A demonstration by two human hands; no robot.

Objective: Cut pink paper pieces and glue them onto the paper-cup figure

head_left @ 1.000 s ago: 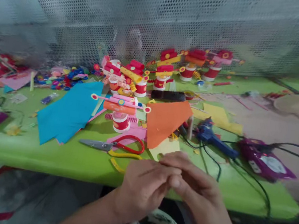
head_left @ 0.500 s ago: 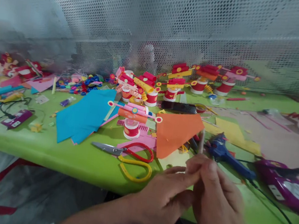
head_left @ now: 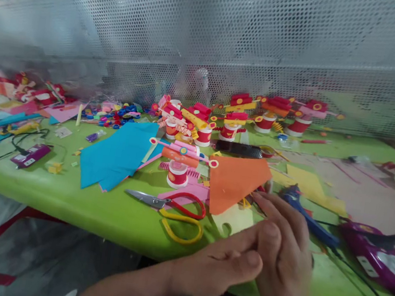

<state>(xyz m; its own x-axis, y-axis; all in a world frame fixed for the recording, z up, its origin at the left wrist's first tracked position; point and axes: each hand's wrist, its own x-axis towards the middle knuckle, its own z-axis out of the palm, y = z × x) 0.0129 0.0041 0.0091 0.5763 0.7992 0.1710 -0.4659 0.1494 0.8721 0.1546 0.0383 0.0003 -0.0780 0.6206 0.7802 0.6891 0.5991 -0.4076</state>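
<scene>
My left hand (head_left: 229, 266) and my right hand (head_left: 284, 251) meet above the table's front edge. The left fingers are curled and largely hidden behind the right hand; whatever they may hold does not show. The right fingers stretch forward, close to the right corner of an orange paper sheet (head_left: 234, 182), with the right thumb against the left hand. Left of my hands lie scissors (head_left: 181, 238) with one red and one yellow handle. Behind them stands a small paper figure (head_left: 178, 174) with a red-and-white cup body, coiled pink arms and a rolled-paper hat.
Several similar figures (head_left: 229, 130) stand along the perforated metal screen (head_left: 153, 40). Blue sheets (head_left: 116, 156) lie left. On the right are a blue glue gun (head_left: 310, 218), a purple power strip (head_left: 375, 259) and cables. A black phone (head_left: 239, 149) lies behind the orange sheet.
A thin pale stick stood upright from my hands earlier; it is no longer clearly visible. My right fingers have uncurled and stretched forward. The camera view has shifted slightly.
</scene>
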